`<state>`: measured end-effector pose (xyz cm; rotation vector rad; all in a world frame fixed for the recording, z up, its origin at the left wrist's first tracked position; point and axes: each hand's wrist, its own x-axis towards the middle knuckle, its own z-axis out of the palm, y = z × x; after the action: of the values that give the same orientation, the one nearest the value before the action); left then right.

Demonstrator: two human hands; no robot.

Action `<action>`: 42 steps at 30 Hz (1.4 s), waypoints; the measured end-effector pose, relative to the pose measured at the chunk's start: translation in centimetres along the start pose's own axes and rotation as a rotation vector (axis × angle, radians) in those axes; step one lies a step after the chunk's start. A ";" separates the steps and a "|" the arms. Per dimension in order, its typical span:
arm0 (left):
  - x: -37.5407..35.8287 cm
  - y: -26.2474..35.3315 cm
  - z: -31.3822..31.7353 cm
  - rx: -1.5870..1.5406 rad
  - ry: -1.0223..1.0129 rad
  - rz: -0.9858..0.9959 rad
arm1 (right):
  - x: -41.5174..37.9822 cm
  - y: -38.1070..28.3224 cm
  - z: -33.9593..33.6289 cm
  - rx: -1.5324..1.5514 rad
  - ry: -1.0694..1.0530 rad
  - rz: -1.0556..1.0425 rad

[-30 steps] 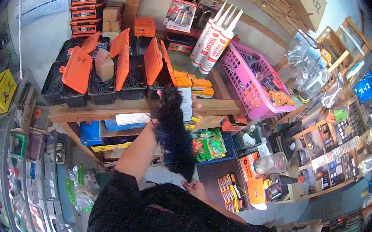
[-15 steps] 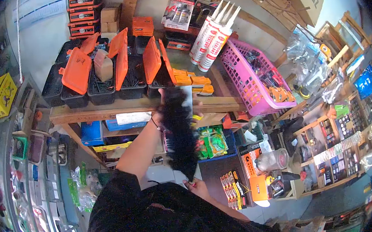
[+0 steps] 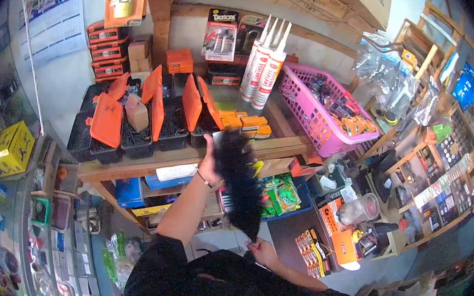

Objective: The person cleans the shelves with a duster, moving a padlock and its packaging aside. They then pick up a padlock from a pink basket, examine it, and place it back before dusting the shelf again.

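A fluffy black duster [image 3: 237,185] hangs in front of me, its narrow end pointing down. My right hand [image 3: 262,252] is closed round that lower end. My left hand [image 3: 209,165], with a dark band at the wrist, is raised beside the duster's upper left side. Its thumb points up next to a small pale, flat thing, and its other fingers are hidden behind the duster. Just beyond are black bins [image 3: 172,120] with orange lids and small orange boxes [image 3: 254,125] on the wooden shelf [image 3: 129,166].
White sealant tubes [image 3: 267,75] stand upright at the back of the shelf. A pink basket [image 3: 319,130] of small packs is to their right. Green packets [image 3: 279,195] lie in a blue tray below. A yellow box [image 3: 9,150] sits at the left.
The view has shifted, so the shelf's contents appear lower. The fingers of my left hand that showed right of the duster are now hidden. My right hand remains on the duster's lower end.
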<state>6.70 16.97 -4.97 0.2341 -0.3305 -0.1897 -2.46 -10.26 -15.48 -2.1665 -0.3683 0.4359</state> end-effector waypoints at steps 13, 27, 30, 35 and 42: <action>0.7 -0.2 0.5 0.301 0.166 0.122 | 0.5 2.1 0.2 0.092 -0.077 0.087; 0.5 0.2 -0.4 0.272 -0.070 -0.023 | -0.9 -4.8 -9.4 0.246 -0.187 0.261; 0.4 0.0 0.4 0.314 -0.018 -0.014 | 0.4 -6.2 -11.6 0.409 -0.142 0.203; -2.4 -0.9 0.0 0.130 0.005 -0.123 | 5.6 -6.3 -14.7 0.348 -0.019 0.162; -13.4 -7.0 -0.2 -0.051 0.298 -0.205 | 13.1 -8.1 -19.2 0.233 0.015 0.092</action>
<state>-6.72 13.32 -10.91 0.2423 -0.0052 -0.3600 16.74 -13.77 -0.55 -1.9639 -0.1988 0.4889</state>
